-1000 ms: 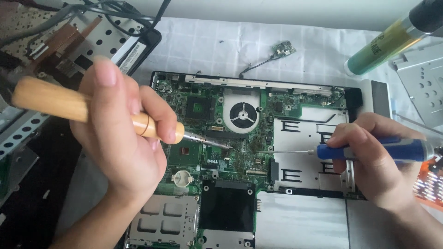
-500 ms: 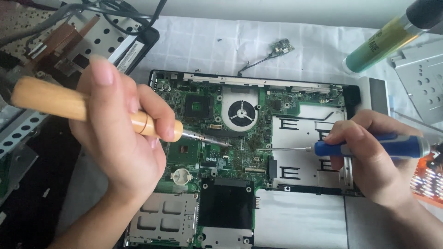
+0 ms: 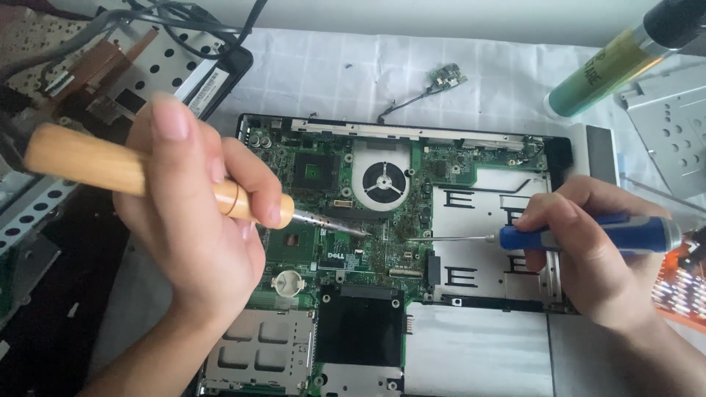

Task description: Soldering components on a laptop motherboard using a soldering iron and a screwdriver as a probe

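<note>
Here the left hand (image 3: 195,228) has its fingers clenched around a wooden-handled soldering iron (image 3: 147,180), tip on the green circuit board (image 3: 382,250) of an opened laptop (image 3: 412,257) on the worktop, while the right hand (image 3: 588,257) grips a blue screwdriver (image 3: 588,237), its tip meeting the board just beside the iron's, below the round fan (image 3: 384,181)

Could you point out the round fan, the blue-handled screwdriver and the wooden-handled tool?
Round fan (image 3: 384,181), head view: its hub.
Blue-handled screwdriver (image 3: 625,234), head view: its handle.
Wooden-handled tool (image 3: 81,160), head view: its wooden handle.
</note>
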